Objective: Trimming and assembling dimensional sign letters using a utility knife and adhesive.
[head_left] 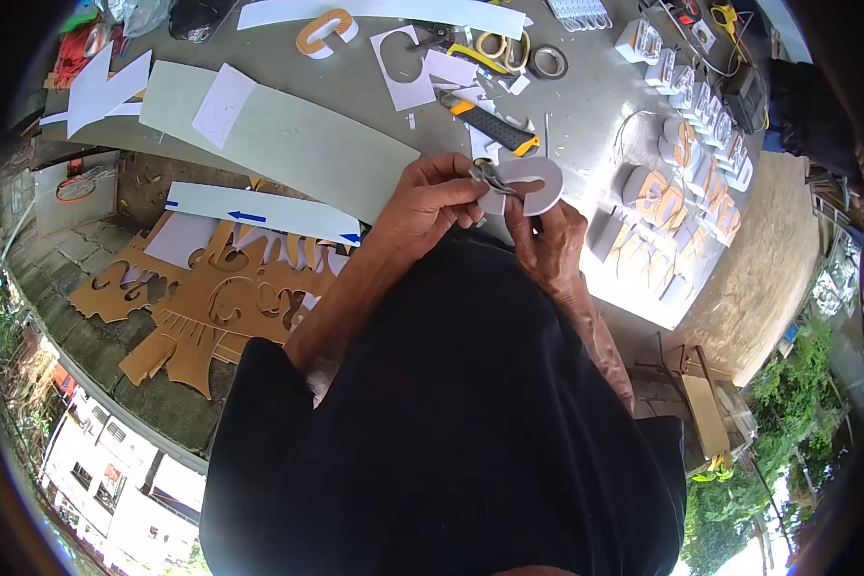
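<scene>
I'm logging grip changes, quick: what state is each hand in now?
Left hand: closed, pinching a small grey item, kind unclear.
Right hand: closed, holding a white C-shaped piece.

A grey counter [586, 86] carries the things, its right part glaring with light. With the clock centred on the view, a long white strip [451, 12] lies at twelve, a thick orange-faced letter [307, 36] at eleven, and a pale board [307, 144] between ten and eleven. Between twelve and one are a yellow-and-black hand tool [480, 60] and a utility knife [490, 123] among white scraps; a black tape roll [561, 64] sits at one. White block letters [683, 86] line up toward two, with orange-faced ones nearer.
</scene>
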The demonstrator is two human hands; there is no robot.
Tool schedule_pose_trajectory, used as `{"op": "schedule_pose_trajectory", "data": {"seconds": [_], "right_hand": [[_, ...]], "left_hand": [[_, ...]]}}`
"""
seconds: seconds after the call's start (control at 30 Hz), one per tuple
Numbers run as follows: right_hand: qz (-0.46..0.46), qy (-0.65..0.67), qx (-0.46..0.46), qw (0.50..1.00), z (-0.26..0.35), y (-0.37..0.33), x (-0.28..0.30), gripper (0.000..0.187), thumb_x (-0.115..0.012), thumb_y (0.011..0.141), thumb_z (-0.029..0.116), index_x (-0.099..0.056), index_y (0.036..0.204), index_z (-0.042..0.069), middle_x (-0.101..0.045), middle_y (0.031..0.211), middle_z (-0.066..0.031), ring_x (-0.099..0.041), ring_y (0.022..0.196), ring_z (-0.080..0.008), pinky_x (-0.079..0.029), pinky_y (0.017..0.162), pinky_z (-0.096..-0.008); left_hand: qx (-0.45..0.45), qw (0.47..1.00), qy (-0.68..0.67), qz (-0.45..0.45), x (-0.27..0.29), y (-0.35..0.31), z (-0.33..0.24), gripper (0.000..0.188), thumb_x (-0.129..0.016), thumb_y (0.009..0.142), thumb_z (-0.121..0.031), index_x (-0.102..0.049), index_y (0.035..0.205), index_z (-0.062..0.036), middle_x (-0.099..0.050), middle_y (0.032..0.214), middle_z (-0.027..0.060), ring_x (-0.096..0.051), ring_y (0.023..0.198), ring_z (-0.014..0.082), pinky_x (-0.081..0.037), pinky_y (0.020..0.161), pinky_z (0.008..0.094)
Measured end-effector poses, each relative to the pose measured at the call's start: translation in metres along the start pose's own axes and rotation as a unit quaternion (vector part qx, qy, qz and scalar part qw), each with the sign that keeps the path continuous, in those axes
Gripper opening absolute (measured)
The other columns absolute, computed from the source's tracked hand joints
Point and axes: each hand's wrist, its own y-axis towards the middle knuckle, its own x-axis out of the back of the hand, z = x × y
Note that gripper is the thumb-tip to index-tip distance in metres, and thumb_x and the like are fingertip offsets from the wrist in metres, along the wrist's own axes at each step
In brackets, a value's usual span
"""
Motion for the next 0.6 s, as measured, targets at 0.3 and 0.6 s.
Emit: {"op": "schedule_pose_trajectory", "data": {"seconds": [0.3,0.6], "right_hand": [[0.05,0.021,0.049,0.997,0.011,0.002,0.005,0.023,-0.07,0.088,0.009,-0.064,0.11,0.001,-0.068,0.081,-0.013,-0.067,0.063,-0.0261,-0.051,0.055,-0.0348],[-0.021,-0.08,0.138,0.987,0.002,0.007,-0.009,0.034,-0.073,0.076,-0.002,-0.061,0.108,0.003,-0.063,0.086,-0.0104,-0.067,0.068,-0.0292,-0.053,0.054,-0.0382]], "left_hand": [[-0.037,0.996,0.078,0.034,-0.007,0.001,-0.014,0.018,-0.067,0.09,0.0,-0.068,0.107,0.0057,-0.071,0.087,0.0107,-0.067,0.069,0.0133,-0.052,0.055,0.0233],[0.013,0.999,0.032,-0.036,-0.009,-0.002,-0.011,0.029,-0.061,0.094,-0.003,-0.06,0.122,0.0043,-0.071,0.096,0.0126,-0.072,0.079,0.0181,-0.063,0.067,0.0293]]}}
